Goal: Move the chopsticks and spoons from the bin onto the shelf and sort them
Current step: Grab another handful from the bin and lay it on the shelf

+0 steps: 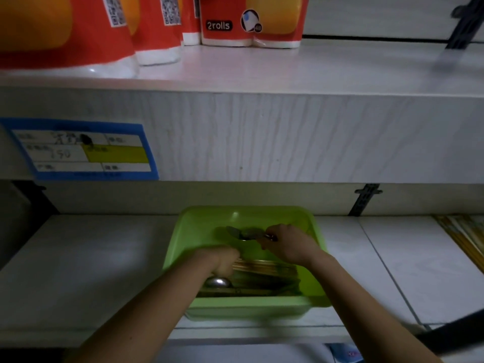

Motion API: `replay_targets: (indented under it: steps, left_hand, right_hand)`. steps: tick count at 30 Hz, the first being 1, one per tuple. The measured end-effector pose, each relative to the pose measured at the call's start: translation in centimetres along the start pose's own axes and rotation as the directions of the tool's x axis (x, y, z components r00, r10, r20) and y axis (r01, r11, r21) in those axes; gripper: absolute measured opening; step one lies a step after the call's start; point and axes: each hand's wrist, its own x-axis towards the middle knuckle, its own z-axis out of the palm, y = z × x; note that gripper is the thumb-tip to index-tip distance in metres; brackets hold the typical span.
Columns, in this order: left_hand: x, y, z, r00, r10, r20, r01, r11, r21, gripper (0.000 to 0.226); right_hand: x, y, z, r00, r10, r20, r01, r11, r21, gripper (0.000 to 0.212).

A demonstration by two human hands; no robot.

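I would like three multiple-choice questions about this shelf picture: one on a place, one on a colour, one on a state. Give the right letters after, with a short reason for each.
1. Where does the plastic bin stand?
A. on the lower white shelf
B. on the upper shelf beside the roll packs
C. on the floor

2. What colour is the bin?
A. blue
B. light green
C. red

3. What is the right hand doing?
A. resting flat on the shelf
B. hanging idle outside the bin
C. holding metal spoons above the bin floor

Answers:
1 A: the light green plastic bin sits on the lower white shelf, under the red and orange roll packs.
2 B: its walls are light green.
3 C: the right hand grips the metal spoons; the left hand is on the bundle of wooden chopsticks.
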Motion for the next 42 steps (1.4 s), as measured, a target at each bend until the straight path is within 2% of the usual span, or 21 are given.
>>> replay_targets:
  steps: [5,9,12,14,17,18,21,24,27,29,33,38,42]
  left_hand:
    - [-0.6,-1.1,-1.4,0.991,-0.003,-0.136,-0.012,0.994,-0.11,0.034]
    - [-1.4,-1.6,-2.4,0.98,-0.006,-0.199,-0.029,0.985,-0.172,0.036]
    - [-2.6,-1.9,-3.6,0.985,0.022,-0.17,-0.085,0.921,-0.379,0.02]
    - [-3.7,-2.1,-4.6,0.984,0.066,-0.167,-0.139,0.871,-0.471,0.02]
    - [-5.4,-2.0,-5.6,0.977,0.098,-0.188,-0.192,0.785,-0.588,0.021]
    - [-5.9,-1.9,-5.8,0.975,0.09,-0.202,-0.204,0.719,-0.665,0.021]
    - [-7.4,-1.2,-5.9,0.973,0.065,-0.221,-0.228,0.414,-0.881,0.011]
    - [-8.8,-0.1,-5.4,0.967,0.075,-0.242,-0.254,0.236,-0.938,0.01]
    - [-9.8,1.3,-4.7,0.958,0.074,-0.276,-0.284,0.137,-0.949,0.012]
    - [-10.4,2.5,-4.2,0.95,0.068,-0.304,-0.31,0.137,-0.941,0.013]
    - [-11.5,5.3,-2.9,0.932,0.101,-0.349,-0.363,0.27,-0.892,0.018]
    - [-12.3,9.9,-1.1,0.915,0.183,-0.359,-0.402,0.354,-0.844,0.016]
    - [-12.1,14.5,0.6,0.9,0.265,-0.346,-0.427,0.373,-0.824,0.014]
  right_hand:
    - [-0.2,0.0,-0.4,1.0,-0.012,-0.023,0.014,0.996,0.091,0.038]
    - [-0.6,0.1,-1.3,0.991,-0.034,-0.128,0.06,0.976,0.209,0.044]
    - [-1.5,0.0,-2.6,0.97,-0.025,-0.242,0.108,0.937,0.333,0.039]
    - [-2.2,0.3,-3.2,0.953,0.035,-0.301,0.108,0.889,0.445,0.033]
    - [-3.2,1.1,-3.6,0.939,0.159,-0.306,0.101,0.722,0.685,0.031]
    - [-3.7,1.3,-3.6,0.937,0.187,-0.295,0.104,0.656,0.748,0.032]
    - [-5.5,1.5,-3.3,0.941,0.233,-0.246,0.122,0.446,0.887,0.032]
    - [-7.5,1.4,-2.7,0.942,0.276,-0.189,0.15,0.158,0.976,0.03]
    - [-9.6,1.1,-1.8,0.932,0.329,-0.154,0.169,-0.017,0.985,0.029]
    - [-11.2,1.0,-1.0,0.915,0.373,-0.155,0.189,-0.059,0.98,0.029]
    - [-14.7,1.4,0.6,0.871,0.465,-0.16,0.23,-0.098,0.968,0.029]
    - [-20.1,2.9,1.9,0.814,0.544,-0.204,0.267,-0.038,0.963,0.03]
    - [-24.8,5.7,2.5,0.762,0.605,-0.231,0.273,0.022,0.962,0.03]
